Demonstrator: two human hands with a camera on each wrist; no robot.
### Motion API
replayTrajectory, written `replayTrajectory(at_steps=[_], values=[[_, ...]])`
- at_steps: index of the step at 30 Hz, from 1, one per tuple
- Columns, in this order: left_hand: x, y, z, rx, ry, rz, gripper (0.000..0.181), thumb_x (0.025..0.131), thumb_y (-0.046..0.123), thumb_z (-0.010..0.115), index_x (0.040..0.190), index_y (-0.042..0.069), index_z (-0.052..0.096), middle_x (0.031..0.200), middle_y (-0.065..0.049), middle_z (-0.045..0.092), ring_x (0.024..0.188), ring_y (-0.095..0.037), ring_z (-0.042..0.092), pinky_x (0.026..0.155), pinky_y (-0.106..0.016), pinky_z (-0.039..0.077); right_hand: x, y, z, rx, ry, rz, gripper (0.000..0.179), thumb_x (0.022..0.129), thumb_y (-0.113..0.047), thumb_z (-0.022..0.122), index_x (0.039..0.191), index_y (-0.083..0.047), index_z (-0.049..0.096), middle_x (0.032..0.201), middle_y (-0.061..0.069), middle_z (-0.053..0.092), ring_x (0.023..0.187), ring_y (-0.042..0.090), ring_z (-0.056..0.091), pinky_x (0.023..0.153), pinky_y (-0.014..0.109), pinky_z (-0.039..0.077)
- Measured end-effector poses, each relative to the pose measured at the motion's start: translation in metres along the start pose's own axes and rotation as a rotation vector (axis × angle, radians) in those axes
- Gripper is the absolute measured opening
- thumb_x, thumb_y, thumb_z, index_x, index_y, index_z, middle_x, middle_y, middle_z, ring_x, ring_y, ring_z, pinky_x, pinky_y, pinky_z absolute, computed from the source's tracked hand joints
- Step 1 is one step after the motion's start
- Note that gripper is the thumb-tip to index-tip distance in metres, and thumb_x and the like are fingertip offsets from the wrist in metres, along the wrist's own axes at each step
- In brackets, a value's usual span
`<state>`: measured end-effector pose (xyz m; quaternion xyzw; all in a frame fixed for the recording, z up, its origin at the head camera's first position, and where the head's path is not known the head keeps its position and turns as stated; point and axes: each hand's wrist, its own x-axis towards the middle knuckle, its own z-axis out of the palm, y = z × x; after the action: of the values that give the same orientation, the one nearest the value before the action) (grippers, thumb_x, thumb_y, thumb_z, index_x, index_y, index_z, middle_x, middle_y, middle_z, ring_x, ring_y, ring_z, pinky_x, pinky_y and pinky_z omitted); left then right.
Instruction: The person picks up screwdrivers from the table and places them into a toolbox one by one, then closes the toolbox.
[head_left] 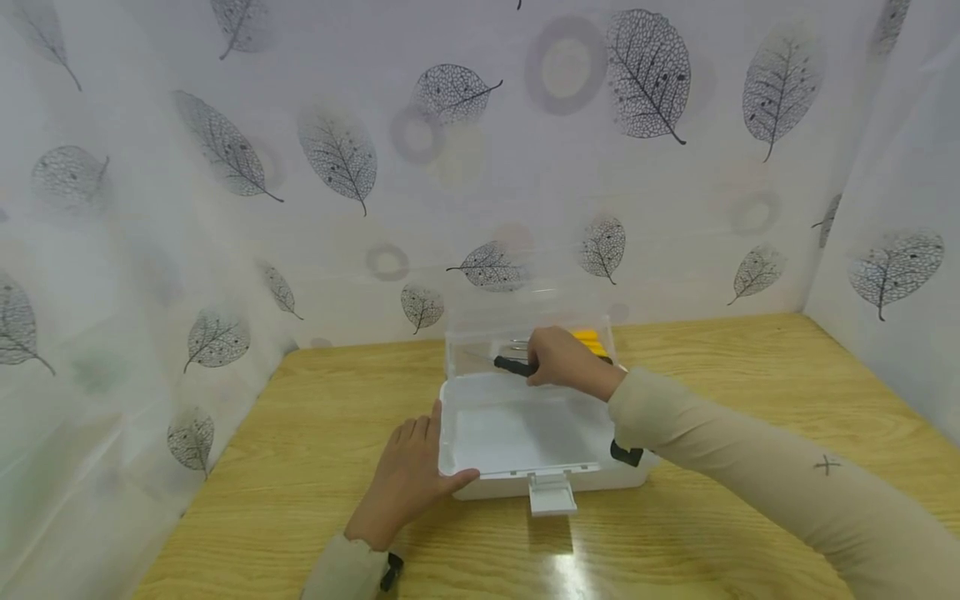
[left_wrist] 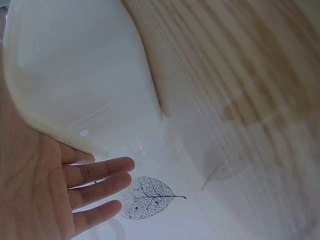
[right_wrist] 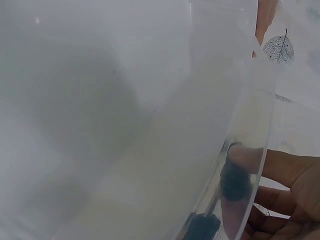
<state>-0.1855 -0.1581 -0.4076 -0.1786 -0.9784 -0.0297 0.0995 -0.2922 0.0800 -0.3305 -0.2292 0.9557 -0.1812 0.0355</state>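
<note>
A white plastic box [head_left: 517,433] stands on the table with its clear lid [head_left: 468,354] raised at the back. My left hand [head_left: 408,462] rests at the box's front left corner, thumb over the front rim and fingers straight along the side; the left wrist view shows the palm against the box edge. Over the back of the box, my right hand [head_left: 562,362] grips a slim tool with a black handle [head_left: 514,366], its thin end pointing left. Yellow-handled tools [head_left: 590,340] with thin metal shafts lie just behind that hand, partly hidden by it.
A white latch [head_left: 552,496] hangs open at the box's front. The wood-grain table [head_left: 337,417] meets a pale leaf-printed sheet [head_left: 337,275] at the back and sides. In the right wrist view, a second black handle [right_wrist: 201,227] shows near the lower edge.
</note>
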Motion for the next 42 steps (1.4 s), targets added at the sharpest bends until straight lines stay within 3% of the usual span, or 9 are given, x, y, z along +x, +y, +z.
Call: replayTrajectory(at_steps=[13, 19, 28, 37, 42], values=[[0.0, 0.001, -0.003, -0.017, -0.018, -0.01, 0.106, 0.076, 0.071, 0.054, 0.143, -0.007, 0.029, 0.121, -0.02, 0.057, 0.114, -0.034, 0.054, 0.101, -0.044, 0.043, -0.007, 0.007, -0.007, 0.003, 0.026, -0.064, 0.018, 0.073, -0.016, 0.078, 0.079, -0.001, 0.071, 0.076, 0.007, 0.068, 0.066, 0.016, 0.058, 0.063, 0.027, 0.052], [0.002, 0.001, -0.005, -0.001, -0.027, 0.005, 0.105, 0.076, 0.071, 0.055, 0.142, -0.007, 0.03, 0.121, -0.02, 0.057, 0.114, -0.034, 0.054, 0.101, -0.044, 0.044, -0.018, 0.017, -0.022, 0.025, 0.072, -0.102, 0.024, 0.076, -0.017, 0.077, 0.087, 0.003, 0.071, 0.078, 0.009, 0.069, 0.07, 0.016, 0.062, 0.067, 0.029, 0.054], [0.009, -0.004, -0.02, 0.03, -0.058, 0.023, 0.1, 0.078, 0.072, 0.052, 0.139, -0.006, 0.037, 0.117, -0.023, 0.058, 0.11, -0.036, 0.054, 0.098, -0.046, 0.045, -0.04, 0.033, -0.056, 0.066, 0.061, -0.108, 0.034, 0.084, -0.021, 0.069, 0.105, 0.006, 0.066, 0.094, 0.016, 0.069, 0.084, 0.024, 0.065, 0.076, 0.037, 0.055], [0.038, -0.019, -0.056, -0.095, 0.03, 0.008, 0.088, 0.086, 0.061, 0.053, 0.145, -0.001, 0.03, 0.142, -0.023, 0.041, 0.132, -0.04, 0.038, 0.111, -0.052, 0.031, -0.068, 0.058, -0.085, 0.064, 0.083, -0.017, 0.047, 0.093, -0.029, 0.057, 0.126, 0.004, 0.054, 0.116, 0.022, 0.061, 0.106, 0.035, 0.058, 0.089, 0.05, 0.05], [0.062, -0.026, -0.07, -0.085, 0.086, 0.02, 0.089, 0.088, 0.057, 0.052, 0.146, -0.003, 0.024, 0.151, -0.022, 0.029, 0.137, -0.039, 0.031, 0.113, -0.054, 0.026, -0.08, 0.078, -0.094, 0.046, 0.116, 0.034, 0.053, 0.095, -0.033, 0.053, 0.132, 0.004, 0.047, 0.127, 0.026, 0.054, 0.112, 0.039, 0.054, 0.093, 0.055, 0.046]])
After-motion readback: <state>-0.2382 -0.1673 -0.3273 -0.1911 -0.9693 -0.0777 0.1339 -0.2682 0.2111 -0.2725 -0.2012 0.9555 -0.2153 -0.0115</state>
